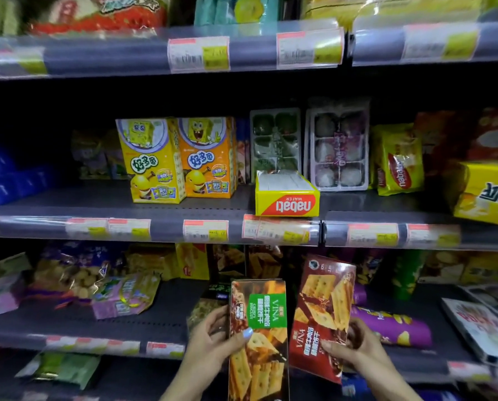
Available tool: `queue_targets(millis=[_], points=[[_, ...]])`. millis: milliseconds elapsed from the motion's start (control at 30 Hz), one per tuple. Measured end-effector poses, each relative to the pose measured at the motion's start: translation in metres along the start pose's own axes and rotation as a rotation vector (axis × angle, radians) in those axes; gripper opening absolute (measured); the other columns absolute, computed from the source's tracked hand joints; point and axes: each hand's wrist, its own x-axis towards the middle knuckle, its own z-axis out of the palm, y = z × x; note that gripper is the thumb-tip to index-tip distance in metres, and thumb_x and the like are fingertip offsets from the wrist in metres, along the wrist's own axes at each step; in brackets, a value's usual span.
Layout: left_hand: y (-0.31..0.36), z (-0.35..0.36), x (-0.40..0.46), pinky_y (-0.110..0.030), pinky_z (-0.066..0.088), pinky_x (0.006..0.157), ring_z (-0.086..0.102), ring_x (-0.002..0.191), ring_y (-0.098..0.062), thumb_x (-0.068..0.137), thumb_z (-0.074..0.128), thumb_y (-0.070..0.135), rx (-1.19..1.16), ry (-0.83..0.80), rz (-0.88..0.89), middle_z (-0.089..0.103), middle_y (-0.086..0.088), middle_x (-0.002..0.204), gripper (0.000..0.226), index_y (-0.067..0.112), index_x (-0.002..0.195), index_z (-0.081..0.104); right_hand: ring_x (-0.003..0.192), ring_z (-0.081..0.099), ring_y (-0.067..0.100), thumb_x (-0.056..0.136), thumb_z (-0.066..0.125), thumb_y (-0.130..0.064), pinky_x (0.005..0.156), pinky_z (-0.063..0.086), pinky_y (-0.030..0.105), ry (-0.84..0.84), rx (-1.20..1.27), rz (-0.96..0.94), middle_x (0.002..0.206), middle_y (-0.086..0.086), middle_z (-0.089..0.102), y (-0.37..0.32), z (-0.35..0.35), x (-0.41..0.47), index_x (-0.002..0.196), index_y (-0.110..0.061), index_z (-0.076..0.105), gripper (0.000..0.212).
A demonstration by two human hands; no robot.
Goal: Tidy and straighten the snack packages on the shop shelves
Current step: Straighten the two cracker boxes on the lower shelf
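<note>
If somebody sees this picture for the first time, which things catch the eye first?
Two tall brown-and-red cracker boxes at the bottom centre: the left hand holds the green-labelled one, the right hand the red one. On the middle shelf, a yellow Nabati wafer box lies flat, its print upside down.

Dim, glare on shelf strips [250, 50], edges blurred and bowed.

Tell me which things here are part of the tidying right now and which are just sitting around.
In hand:
green-labelled brown cracker box, left hand
red cracker box, right hand

Sitting around:
upside-down yellow wafer box
purple chip canister
two yellow cartoon boxes
</note>
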Motion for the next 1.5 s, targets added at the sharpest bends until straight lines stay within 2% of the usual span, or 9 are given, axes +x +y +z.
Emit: queue_targets(millis=[267,567,700,867,967,1067,1233,1367,1500], points=[[0.003,-0.019,0.000,-0.021,0.051,0.072,0.069,0.092,-0.013,0.027,0.093,0.050,-0.021,0.087,0.024,0.070,0.002,0.103,0.101,0.017,0.116,0.059,0.086,0.073,0.022,0.031,0.094,-0.026,0.063,0.059,0.031,-0.093,0.015,-0.013,0.111,0.016,0.067,-0.009,0.030,0.014,0.115,-0.016,0.047,0.097],[0.006,-0.075,-0.009,-0.031,0.052,0.078,0.067,0.098,-0.019,0.010,0.089,0.060,0.012,0.186,0.003,0.069,-0.001,0.109,0.106,0.026,0.106,0.060,0.091,0.071,0.028,0.032,0.096,-0.036,0.079,0.059,0.044,-0.221,-0.057,0.004,0.107,0.016,0.067,-0.018,0.132,0.046,0.112,-0.013,0.051,0.095],[0.009,-0.080,-0.005,-0.037,0.051,0.088,0.065,0.100,-0.018,0.011,0.088,0.061,0.032,0.222,0.009,0.066,0.001,0.111,0.116,0.021,0.115,0.058,0.087,0.073,0.024,0.063,0.086,-0.007,0.079,0.059,0.040,-0.128,-0.054,-0.017,0.107,0.014,0.067,-0.019,0.100,0.049,0.114,-0.012,0.049,0.064],[0.006,-0.066,0.003,-0.029,0.053,0.077,0.066,0.099,-0.017,0.012,0.088,0.060,0.024,0.201,0.018,0.065,-0.001,0.114,0.113,0.023,0.114,0.058,0.087,0.070,0.021,0.068,0.082,-0.005,0.067,0.057,0.026,0.009,-0.055,-0.063,0.104,0.008,0.066,-0.018,0.072,0.053,0.114,-0.013,0.049,0.057],[0.005,-0.063,0.006,-0.026,0.052,0.071,0.067,0.096,-0.017,0.010,0.089,0.059,0.012,0.203,0.009,0.065,-0.002,0.112,0.118,0.020,0.117,0.057,0.093,0.066,0.020,0.067,0.084,-0.009,0.077,0.056,0.031,0.082,-0.050,-0.080,0.104,0.005,0.064,-0.015,0.074,0.059,0.117,-0.015,0.047,0.062],[0.006,-0.068,0.008,-0.026,0.052,0.070,0.068,0.096,-0.018,0.023,0.090,0.049,-0.013,0.231,0.023,0.066,-0.002,0.112,0.106,0.019,0.118,0.057,0.093,0.067,0.022,0.066,0.084,-0.006,0.087,0.055,0.041,0.087,-0.032,-0.071,0.102,0.005,0.066,-0.009,0.086,0.067,0.118,-0.013,0.046,0.064],[0.007,-0.076,0.012,-0.023,0.049,0.069,0.066,0.093,-0.013,0.068,0.080,0.011,-0.010,0.309,0.052,0.066,0.000,0.107,0.052,0.018,0.114,0.056,0.089,0.069,0.025,0.067,0.082,-0.002,0.077,0.059,0.041,0.036,0.026,-0.028,0.103,0.008,0.065,0.001,0.109,0.075,0.121,-0.009,0.043,0.067],[0.004,-0.086,0.016,-0.024,0.052,0.069,0.068,0.092,-0.015,0.069,0.080,0.014,0.033,0.317,0.046,0.065,0.002,0.106,0.058,0.021,0.119,0.050,0.081,0.070,0.022,0.069,0.079,0.002,0.062,0.057,0.026,0.035,0.089,-0.025,0.100,0.009,0.064,0.000,0.112,0.077,0.120,-0.006,0.044,0.062],[0.004,-0.092,0.019,-0.019,0.051,0.065,0.068,0.088,-0.012,0.071,0.079,0.013,0.073,0.319,0.047,0.063,0.007,0.103,0.058,0.024,0.117,0.046,0.085,0.070,0.024,0.067,0.081,0.000,0.068,0.057,0.030,0.019,0.100,-0.018,0.101,0.010,0.065,0.001,0.120,0.083,0.120,-0.006,0.045,0.065]])
